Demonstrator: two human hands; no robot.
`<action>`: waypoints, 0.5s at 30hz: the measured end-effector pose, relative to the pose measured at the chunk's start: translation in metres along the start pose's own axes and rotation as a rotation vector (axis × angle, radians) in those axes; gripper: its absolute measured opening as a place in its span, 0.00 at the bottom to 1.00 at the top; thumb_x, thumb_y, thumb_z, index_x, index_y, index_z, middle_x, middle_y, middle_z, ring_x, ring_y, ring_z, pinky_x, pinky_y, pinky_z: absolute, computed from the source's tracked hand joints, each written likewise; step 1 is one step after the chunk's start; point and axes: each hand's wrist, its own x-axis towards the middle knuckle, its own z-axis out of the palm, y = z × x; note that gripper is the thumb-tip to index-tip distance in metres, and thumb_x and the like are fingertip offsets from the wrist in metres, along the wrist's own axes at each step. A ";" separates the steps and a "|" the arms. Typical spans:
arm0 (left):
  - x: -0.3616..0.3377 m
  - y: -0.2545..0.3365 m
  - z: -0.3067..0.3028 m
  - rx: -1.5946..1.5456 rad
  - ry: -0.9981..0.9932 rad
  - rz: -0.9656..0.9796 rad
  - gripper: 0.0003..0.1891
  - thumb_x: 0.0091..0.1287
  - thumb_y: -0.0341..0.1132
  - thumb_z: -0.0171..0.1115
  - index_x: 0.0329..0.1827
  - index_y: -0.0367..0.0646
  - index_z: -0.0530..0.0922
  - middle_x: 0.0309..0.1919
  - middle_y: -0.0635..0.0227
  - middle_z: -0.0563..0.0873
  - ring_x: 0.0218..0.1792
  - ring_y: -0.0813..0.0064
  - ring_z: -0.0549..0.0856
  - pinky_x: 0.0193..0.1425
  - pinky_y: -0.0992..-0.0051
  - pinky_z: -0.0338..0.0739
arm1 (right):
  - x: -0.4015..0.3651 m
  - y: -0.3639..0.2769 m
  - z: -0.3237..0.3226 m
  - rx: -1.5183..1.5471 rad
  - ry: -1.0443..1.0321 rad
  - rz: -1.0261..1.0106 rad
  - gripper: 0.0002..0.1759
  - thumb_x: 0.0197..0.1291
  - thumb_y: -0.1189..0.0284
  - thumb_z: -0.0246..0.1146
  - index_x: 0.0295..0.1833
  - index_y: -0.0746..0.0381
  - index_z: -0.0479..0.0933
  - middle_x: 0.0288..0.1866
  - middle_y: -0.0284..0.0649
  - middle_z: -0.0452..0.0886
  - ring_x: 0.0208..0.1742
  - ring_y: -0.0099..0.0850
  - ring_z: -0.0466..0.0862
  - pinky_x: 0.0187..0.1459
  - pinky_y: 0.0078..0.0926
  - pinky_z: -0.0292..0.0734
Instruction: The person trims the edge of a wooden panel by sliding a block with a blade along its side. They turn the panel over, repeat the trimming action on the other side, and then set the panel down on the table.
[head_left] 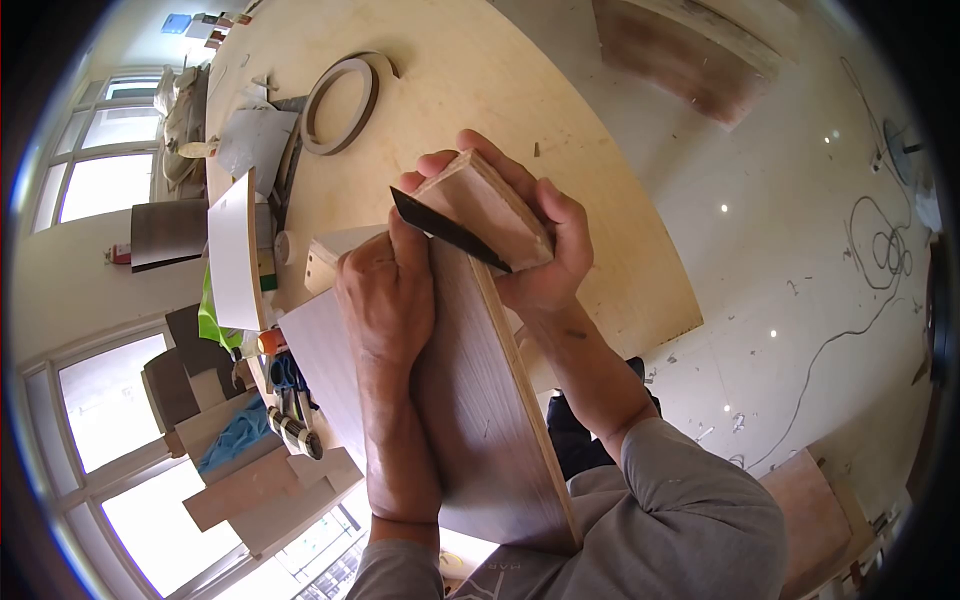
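My right hand (562, 238) is wrapped around a wooden block (488, 205) with a layered edge. A thin, stiff-looking black sheet (450, 232) lies along the block's lower side, above one end of a panel. This grey wood-grain panel (480, 400) stands on edge in front of my body, with a pale bare edge facing right. My left hand (385, 295) is closed over the panel's far end, its fingertips partly hidden. One of its digits reaches up close to the black sheet.
A roll of edge banding (345, 105) lies on the large plywood tabletop (480, 80). Scissors (288, 375), bottles and a white board (233, 255) crowd the left side. Boards (690, 55) and a loose cable (800, 400) lie on the floor at right.
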 end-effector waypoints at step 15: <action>-0.001 -0.004 0.001 -0.040 -0.015 0.014 0.25 0.73 0.43 0.52 0.20 0.33 0.79 0.17 0.46 0.78 0.22 0.47 0.80 0.31 0.56 0.71 | 0.034 0.004 0.019 0.020 0.012 0.049 0.38 0.67 0.52 0.44 0.73 0.71 0.57 0.66 0.58 0.71 0.69 0.51 0.71 0.72 0.48 0.63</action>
